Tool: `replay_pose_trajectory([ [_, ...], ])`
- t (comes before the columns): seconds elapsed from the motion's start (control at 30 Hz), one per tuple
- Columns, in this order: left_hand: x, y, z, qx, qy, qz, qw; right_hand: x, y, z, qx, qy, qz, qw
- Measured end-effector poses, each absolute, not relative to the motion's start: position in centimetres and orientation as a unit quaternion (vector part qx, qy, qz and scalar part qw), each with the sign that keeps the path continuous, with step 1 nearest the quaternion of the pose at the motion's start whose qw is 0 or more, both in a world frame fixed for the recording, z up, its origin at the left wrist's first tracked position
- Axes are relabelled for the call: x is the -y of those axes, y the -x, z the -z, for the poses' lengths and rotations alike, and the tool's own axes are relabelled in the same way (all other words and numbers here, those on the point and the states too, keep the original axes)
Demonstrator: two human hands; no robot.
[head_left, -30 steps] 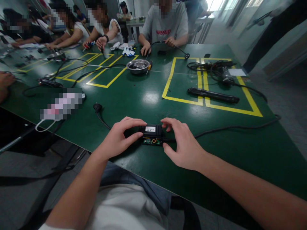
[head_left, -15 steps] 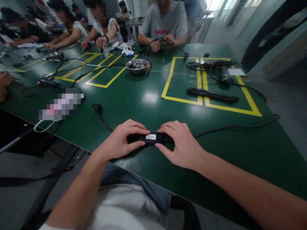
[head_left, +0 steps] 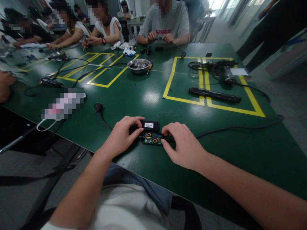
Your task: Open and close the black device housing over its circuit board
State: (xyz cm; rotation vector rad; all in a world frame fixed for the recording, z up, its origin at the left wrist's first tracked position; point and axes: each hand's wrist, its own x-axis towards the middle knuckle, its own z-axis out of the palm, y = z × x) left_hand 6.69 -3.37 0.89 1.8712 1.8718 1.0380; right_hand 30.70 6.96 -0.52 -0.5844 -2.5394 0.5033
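Note:
A black cover (head_left: 151, 125) with a white label is off its casing and lies just beyond it. My left hand (head_left: 126, 132) pinches the cover's left end between thumb and fingers. Below it the open black casing (head_left: 152, 139) shows a green circuit board with copper coils. At the casing's right end, my right hand (head_left: 183, 140) has thumb and forefinger closed round the casing end or the cable there. A black cable runs out each side; the left one leads to a plug (head_left: 98, 107).
A metal bowl (head_left: 139, 66) stands in the middle of the green table (head_left: 134, 102). Beyond the right hand lie a black wrapped bar (head_left: 215, 95) and tangled cables (head_left: 216, 68). A pixelated pink item (head_left: 63, 103) is at the left. Several people sit around.
The labelled cover has come off the casing and moved away from me with my left hand, baring the circuit board. My right hand has stayed near the casing's right end.

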Motion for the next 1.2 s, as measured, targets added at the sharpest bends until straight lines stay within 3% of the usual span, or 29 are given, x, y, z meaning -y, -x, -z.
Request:
replay_pose_trajectory([
  [0.13,3.8,-6.5,-1.7,-0.630,-0.687,-0.345,0.114,-7.0,-30.7,0.5,0.932,0.208,-0.185,0.232],
  [0.33,4.2,-6.2,-2.2,-0.598,-0.720,-0.309,0.167,-6.9,-30.8,0.6,0.928,0.232,-0.198,0.214],
  [0.73,4.4,-6.2,-2.3,-0.593,-0.701,-0.366,0.153,-6.9,-30.9,0.3,0.907,0.224,-0.247,0.256],
  [0.93,4.4,-6.3,-2.0,-0.593,-0.712,-0.338,0.163,-7.1,-30.9,0.2,0.913,0.231,-0.251,0.223],
  [1.2,4.2,-6.1,-1.8,-0.597,-0.723,-0.341,0.075,-7.1,-30.5,0.4,0.925,0.225,-0.194,0.238],
])
